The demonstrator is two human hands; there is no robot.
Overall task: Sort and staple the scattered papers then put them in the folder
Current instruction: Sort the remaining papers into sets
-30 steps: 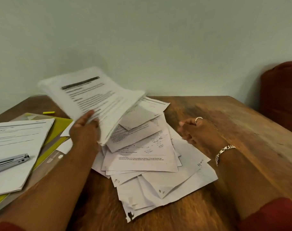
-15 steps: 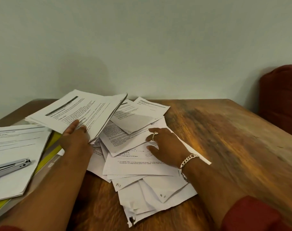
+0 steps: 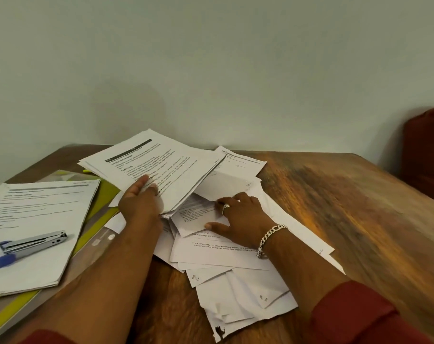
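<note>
At the table's [image 3: 335,199] left edge, one stapler [image 3: 35,243] and one blue pen [image 3: 5,260] are lying on a sorted stack [image 3: 37,219], which is covering a yellow-green folder [image 3: 99,202] that is running off the near-left corner. Right of it, the left hand [image 3: 141,204] is gripping a bundle of sheets [image 3: 156,165], now lowered over the far edge of the scattered papers [image 3: 235,281] at mid-table, where a second ago it was raised. The right hand [image 3: 243,219], previously clear of the pile, is pinching a loose sheet [image 3: 198,217] there. The table's right half is lying bare to its right edge.
</note>
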